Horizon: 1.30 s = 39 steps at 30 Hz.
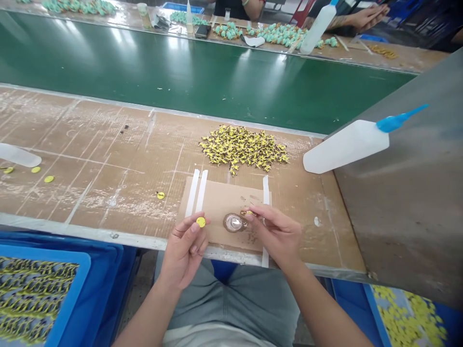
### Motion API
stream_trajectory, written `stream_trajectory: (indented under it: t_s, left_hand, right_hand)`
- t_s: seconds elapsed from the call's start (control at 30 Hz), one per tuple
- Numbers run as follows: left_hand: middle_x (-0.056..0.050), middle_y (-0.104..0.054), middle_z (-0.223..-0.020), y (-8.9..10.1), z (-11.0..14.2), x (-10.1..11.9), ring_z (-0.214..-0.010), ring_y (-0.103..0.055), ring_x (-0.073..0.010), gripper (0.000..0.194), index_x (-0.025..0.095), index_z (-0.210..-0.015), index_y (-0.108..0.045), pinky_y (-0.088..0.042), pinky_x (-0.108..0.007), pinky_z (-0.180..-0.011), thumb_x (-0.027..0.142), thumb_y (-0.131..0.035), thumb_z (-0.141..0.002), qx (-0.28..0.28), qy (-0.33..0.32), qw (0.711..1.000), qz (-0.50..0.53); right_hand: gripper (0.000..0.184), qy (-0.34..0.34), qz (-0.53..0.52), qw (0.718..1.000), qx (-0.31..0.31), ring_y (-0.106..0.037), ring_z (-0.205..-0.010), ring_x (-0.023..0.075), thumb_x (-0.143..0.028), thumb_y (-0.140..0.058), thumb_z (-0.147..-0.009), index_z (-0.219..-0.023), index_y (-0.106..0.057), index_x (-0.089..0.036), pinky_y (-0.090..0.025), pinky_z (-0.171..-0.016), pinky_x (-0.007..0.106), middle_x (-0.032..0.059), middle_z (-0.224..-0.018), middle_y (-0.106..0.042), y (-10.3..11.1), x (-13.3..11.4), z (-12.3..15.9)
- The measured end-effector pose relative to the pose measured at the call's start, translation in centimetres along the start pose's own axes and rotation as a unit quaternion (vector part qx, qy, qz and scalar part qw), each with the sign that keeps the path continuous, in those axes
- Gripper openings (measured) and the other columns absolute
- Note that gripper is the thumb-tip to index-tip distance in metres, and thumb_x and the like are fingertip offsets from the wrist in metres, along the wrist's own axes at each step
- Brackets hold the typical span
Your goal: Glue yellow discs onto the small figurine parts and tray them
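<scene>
Between thumb and fingers, my left hand (pixel 188 246) pinches a small round yellow disc (pixel 200 222) just above the front of the bench. My right hand (pixel 277 233) is closed on a small yellow and dark piece (pixel 249 212), mostly covered by the fingertips. That piece is close to a round puddle of clear glossy liquid (pixel 234 222) on a cardboard sheet (pixel 220 193) held down with white tape. Beyond the sheet lies a heap of small yellow and dark pieces (pixel 244 147).
A white bottle with a blue nozzle (pixel 347 144) leans against the metal panel (pixel 405 193) at right. Blue trays of pieces (pixel 85 270) and yellow discs (pixel 408 313) flank my legs. A green belt (pixel 162 72) runs behind; across it are other people's hands (pixel 365 19).
</scene>
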State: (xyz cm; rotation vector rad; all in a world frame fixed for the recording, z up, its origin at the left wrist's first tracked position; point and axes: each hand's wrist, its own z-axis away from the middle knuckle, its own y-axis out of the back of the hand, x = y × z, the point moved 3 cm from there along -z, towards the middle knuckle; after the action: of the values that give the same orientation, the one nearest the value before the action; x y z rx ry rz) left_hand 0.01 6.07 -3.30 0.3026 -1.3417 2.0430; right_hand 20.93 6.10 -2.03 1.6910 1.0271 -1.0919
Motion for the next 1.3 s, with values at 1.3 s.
stream_trajectory:
  t_s: [1.3]
  left_hand:
    - [-0.006,-0.076,-0.092,0.16,0.11,-0.05,-0.046,-0.035,0.0013,0.021,0.019,-0.101,-0.077,-0.032,-0.012,-0.043,0.023,-0.076,-0.081,-0.023,0.011,1.0,-0.012]
  right_hand:
    - [0.042,0.199,0.029,0.978,-0.057,-0.07,-0.077,0.0207,0.0,-0.071,-0.076,-0.107,-0.074,-0.028,-0.058,-0.068,0.039,0.004,-0.088,-0.076,-0.22,-0.95,0.01]
